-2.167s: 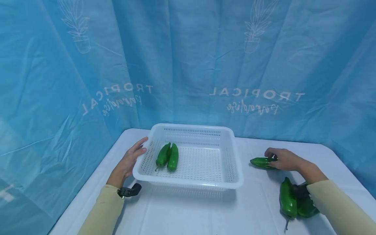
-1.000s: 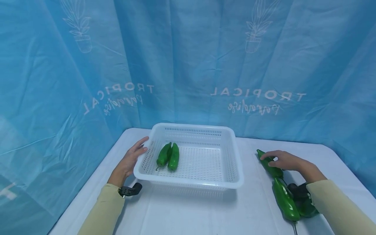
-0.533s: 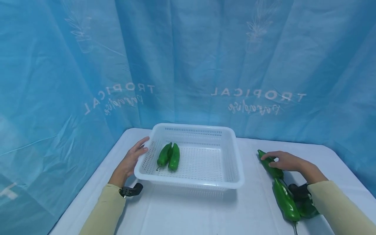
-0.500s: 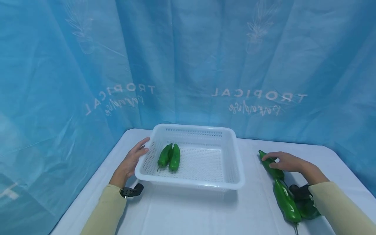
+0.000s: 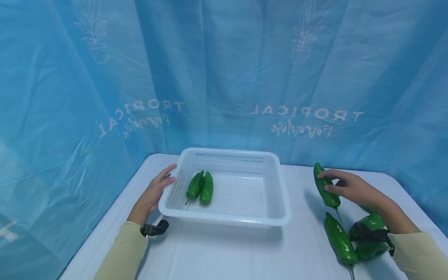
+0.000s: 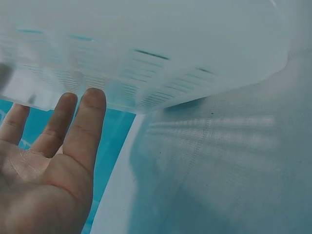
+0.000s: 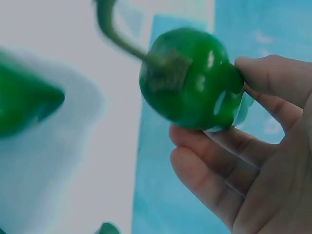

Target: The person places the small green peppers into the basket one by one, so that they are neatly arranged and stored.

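Note:
My right hand (image 5: 353, 187) pinches a long green pepper (image 5: 322, 188) between thumb and fingers, above the white cloth. Its shadow lies apart from it. In the right wrist view the pepper's stem end (image 7: 168, 73) faces the camera. My left hand (image 5: 153, 194) rests against the left side of a white perforated basket (image 5: 227, 220), fingers extended. The left wrist view shows its fingertips (image 6: 92, 100) at the basket's slotted wall (image 6: 161, 63). Inside the basket, two green peppers (image 5: 207, 189) lie side by side at the left.
Another long green pepper (image 5: 340, 242) lies on the cloth below my right hand. More green peppers (image 5: 371, 249) lie beside it, partly hidden by the right wrist's black camera (image 5: 376, 235). A blue printed curtain (image 5: 224, 77) hangs behind and left of the white-covered table (image 5: 217, 256).
The right hand first turned the pepper on the cloth, then lifted it up, off the table. The arm shifted, uncovering more peppers beneath. The left hand and basket stayed put.

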### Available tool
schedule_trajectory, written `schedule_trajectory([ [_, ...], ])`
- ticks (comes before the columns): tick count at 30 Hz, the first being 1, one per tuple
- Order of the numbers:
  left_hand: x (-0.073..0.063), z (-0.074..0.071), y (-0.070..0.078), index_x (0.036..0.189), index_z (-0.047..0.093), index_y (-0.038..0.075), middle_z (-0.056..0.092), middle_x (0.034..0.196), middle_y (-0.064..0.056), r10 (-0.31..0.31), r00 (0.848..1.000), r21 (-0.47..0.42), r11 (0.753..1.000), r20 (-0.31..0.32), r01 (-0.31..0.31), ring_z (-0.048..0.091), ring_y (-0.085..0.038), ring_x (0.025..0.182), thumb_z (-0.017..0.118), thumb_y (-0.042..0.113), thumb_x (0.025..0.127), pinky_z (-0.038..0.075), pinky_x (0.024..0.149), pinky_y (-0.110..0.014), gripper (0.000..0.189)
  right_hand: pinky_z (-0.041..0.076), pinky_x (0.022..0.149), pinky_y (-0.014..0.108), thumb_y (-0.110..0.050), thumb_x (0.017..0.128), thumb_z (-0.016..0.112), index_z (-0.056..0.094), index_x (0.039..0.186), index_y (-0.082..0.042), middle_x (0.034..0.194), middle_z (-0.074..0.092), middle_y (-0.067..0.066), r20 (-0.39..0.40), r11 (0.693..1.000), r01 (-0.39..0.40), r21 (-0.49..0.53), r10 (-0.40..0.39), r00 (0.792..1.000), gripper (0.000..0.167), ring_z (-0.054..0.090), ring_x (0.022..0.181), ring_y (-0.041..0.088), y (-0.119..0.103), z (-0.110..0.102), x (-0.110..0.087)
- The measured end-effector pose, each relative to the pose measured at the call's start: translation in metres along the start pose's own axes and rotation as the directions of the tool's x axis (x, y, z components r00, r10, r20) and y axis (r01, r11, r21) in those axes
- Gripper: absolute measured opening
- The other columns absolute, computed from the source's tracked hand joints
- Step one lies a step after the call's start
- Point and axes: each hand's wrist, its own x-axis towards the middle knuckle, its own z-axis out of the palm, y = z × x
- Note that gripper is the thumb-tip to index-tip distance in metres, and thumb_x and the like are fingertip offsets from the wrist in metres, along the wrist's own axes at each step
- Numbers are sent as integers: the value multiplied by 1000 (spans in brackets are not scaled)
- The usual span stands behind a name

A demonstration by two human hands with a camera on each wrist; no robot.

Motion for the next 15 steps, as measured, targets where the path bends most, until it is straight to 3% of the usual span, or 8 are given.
schedule_trajectory([
  [6, -2, -2, 3, 160, 14, 29, 21, 166, -11, 10, 1000, 2, 1000, 1, -10, 32, -44, 147, 50, 34, 102, 42, 109, -58, 68, 49, 63, 24, -22, 97, 64, 57, 132, -15, 117, 67, 8, -55, 998, 63, -19, -64, 996, 37, 61, 79, -4, -25, -1, -29],
  [15, -2, -3, 0, 160, 14, 28, 22, 165, -11, -3, 1000, -37, 999, 22, 4, 31, -42, 147, 48, 32, 103, 46, 108, -53, 66, 57, 69, 22, -16, 91, 71, 58, 128, -22, 123, 66, 7, -105, 992, 123, -27, -125, 987, 39, 63, 94, -5, -40, 12, -48],
])
